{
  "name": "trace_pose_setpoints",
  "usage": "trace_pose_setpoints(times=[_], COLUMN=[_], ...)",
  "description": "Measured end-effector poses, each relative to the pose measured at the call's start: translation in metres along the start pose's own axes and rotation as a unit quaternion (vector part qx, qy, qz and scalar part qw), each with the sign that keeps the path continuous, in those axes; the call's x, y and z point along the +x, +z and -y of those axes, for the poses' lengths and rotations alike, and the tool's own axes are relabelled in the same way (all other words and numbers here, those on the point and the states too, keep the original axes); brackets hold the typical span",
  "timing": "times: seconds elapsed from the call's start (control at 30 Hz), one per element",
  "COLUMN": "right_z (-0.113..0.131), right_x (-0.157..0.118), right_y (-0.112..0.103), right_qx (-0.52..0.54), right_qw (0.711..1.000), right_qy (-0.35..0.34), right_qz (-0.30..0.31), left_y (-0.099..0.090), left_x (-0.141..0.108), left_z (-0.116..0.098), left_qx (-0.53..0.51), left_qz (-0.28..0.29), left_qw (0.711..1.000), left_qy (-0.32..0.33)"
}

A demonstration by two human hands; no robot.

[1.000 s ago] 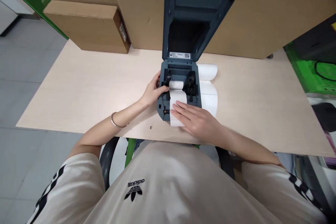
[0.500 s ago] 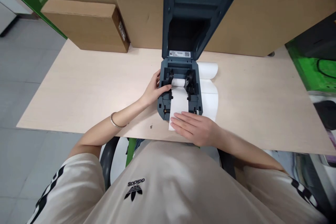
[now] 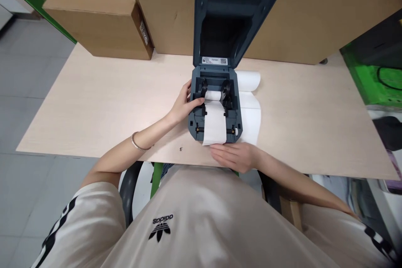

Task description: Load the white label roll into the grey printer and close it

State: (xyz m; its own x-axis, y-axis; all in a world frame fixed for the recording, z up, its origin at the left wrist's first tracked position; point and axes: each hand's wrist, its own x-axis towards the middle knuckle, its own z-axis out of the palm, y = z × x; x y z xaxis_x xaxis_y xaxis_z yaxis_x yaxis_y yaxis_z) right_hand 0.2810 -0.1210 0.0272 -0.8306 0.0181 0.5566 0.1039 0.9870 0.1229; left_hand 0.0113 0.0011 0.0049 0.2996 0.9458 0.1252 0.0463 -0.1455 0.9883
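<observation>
A dark blue-grey label printer (image 3: 235, 119) stands on the table with its lid (image 3: 229, 4) raised. Inside, a small white paper roll (image 3: 213, 95) sits between black holders. From it a paper strip (image 3: 215, 123) runs over the roller to the printer's front edge. My left hand (image 3: 184, 102) grips the printer's left side, thumb over the inner rim and fingers round the outside. Just in front of the printer, my right hand (image 3: 236, 156) is open, fingers straight and close together, near the strip's end. Whether the fingertips touch the paper I cannot tell.
White paper (image 3: 249, 113) with a curled far end lies right of the printer. Cardboard boxes (image 3: 100, 29) line the back of the table (image 3: 301, 121). A tiny dark bit (image 3: 181, 149) lies near the front edge. Green and black items stand at the far right.
My right hand has come down off the top of the paper strip to below its end, in front of the printer. The strip's end now bends at the front edge. My left hand keeps its hold.
</observation>
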Motion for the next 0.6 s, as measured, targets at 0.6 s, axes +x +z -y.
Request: trace_pose_setpoints(times=[0.6], right_z=[-0.271], right_x=[-0.010], right_y=[-0.076], right_qx=[0.261], right_qw=[0.825], right_qy=[0.408], right_qz=[-0.290], left_y=[0.012], left_x=[0.000], left_z=[-0.004], left_qx=[-0.120], left_qz=[-0.047], left_qw=[0.992], left_qy=[0.013])
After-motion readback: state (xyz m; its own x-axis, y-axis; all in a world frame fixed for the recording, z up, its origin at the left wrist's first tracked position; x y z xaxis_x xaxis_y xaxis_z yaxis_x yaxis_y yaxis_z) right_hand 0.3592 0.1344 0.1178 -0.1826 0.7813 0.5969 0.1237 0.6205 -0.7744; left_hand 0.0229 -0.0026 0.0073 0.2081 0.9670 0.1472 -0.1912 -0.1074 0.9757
